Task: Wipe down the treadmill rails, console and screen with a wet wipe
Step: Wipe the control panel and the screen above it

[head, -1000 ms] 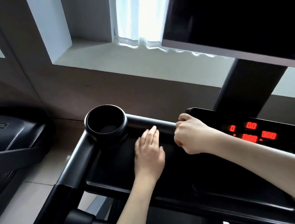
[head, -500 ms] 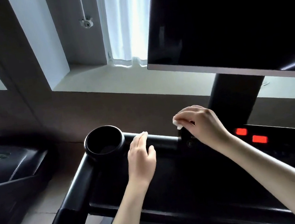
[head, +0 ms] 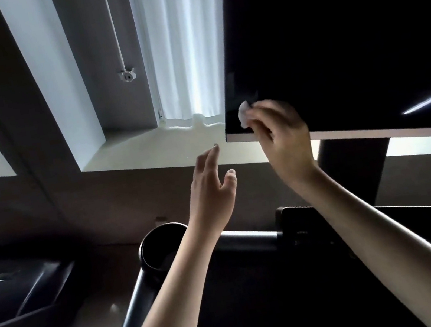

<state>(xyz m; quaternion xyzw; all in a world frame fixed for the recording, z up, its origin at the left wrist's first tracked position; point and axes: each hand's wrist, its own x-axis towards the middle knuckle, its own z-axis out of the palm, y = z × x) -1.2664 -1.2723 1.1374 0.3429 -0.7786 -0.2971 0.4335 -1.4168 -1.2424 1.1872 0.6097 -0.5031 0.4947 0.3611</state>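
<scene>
The treadmill's large dark screen (head: 344, 36) fills the upper right on a black post. My right hand (head: 283, 140) is raised to its lower left corner and pinches a small white wet wipe (head: 243, 114) against the glass. My left hand (head: 213, 189) hovers in the air just left of the screen's corner, fingers relaxed and spread, holding nothing. Below lie the black console tray (head: 259, 293) and the dark front rail (head: 249, 239). The small display panel (head: 384, 223) sits at the right, partly hidden by my right forearm.
A round black cup holder (head: 163, 247) stands at the tray's left corner, above the left side rail (head: 126, 321). Behind are a window sill (head: 149, 148), white curtain (head: 182, 54) and a hanging blind cord (head: 127, 75). Another dark machine (head: 15, 288) sits at the far left.
My right hand rose with the wipe from the console's display panel to the screen's lower left corner. My left hand lifted off the front rail into the air. The view tilted upward.
</scene>
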